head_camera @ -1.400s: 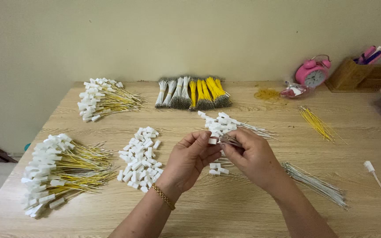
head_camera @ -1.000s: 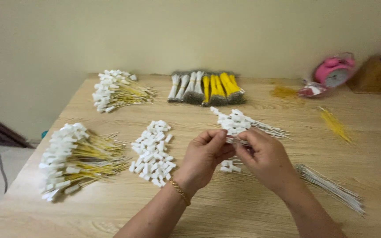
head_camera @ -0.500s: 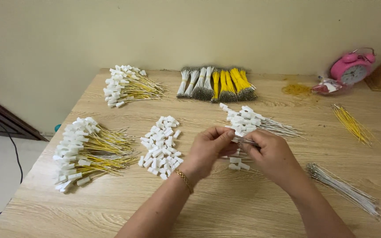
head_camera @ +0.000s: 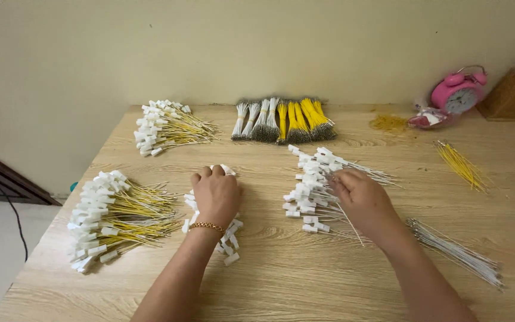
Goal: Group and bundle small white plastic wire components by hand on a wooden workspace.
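The left hand [head_camera: 216,197] lies palm-down, fingers curled, on the pile of loose white connectors [head_camera: 229,235]. Just right of that pile, the right hand [head_camera: 362,200] pinches into the heap of white-tipped grey wires [head_camera: 312,179]. No containers show their contents.

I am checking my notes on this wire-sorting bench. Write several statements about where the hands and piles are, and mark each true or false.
1. The left hand rests on the loose pile of small white plastic connectors. True.
2. The right hand touches the pile of thin grey wires with white connectors. True.
3. The pink round alarm clock stands at the table's near left corner. False: it stands at the far right, by the wall.
4. The two hands are pressed together. False: they are apart, each on its own pile.
5. The bundles of yellow wires with white connectors lie left of the left hand. True.
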